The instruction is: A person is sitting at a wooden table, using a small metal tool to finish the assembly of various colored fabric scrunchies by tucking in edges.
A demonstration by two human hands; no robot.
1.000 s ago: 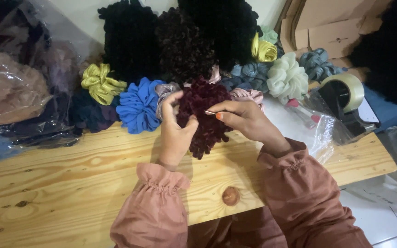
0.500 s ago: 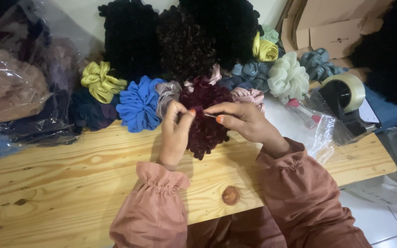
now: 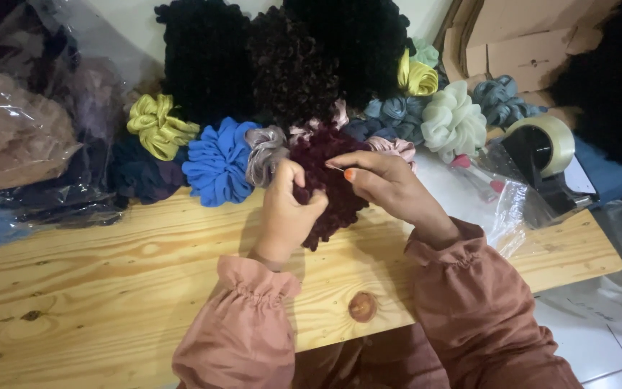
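A dark maroon velvet scrunchie [image 3: 329, 189] sits between both hands, held just above the wooden table [image 3: 95, 288], its ruffled lower edge hanging down past the fingers toward the boards. The left hand [image 3: 287, 212] is curled around its left side, fingers folded in and thumb up, gripping the fabric. The right hand [image 3: 386, 184] comes in from the other side with thumb and forefinger pinched on the top of the ruffle, the other fingers bent close together behind them; one nail shows orange polish. Both wrists end in gathered dusty-pink sleeves [image 3: 253, 288]. Just beyond the fingertips lie a grey satin scrunchie [image 3: 264, 153] and a pale pink one [image 3: 395, 148]; further left of the left fingers are a blue scrunchie [image 3: 217, 162] and a yellow-green one [image 3: 158, 126]. Behind them rise piles of black and dark brown scrunchies [image 3: 282, 57]. To the right of the right fingers are a cream scrunchie [image 3: 455, 119], clear plastic bags [image 3: 512, 202] and a tape dispenser [image 3: 545, 155].
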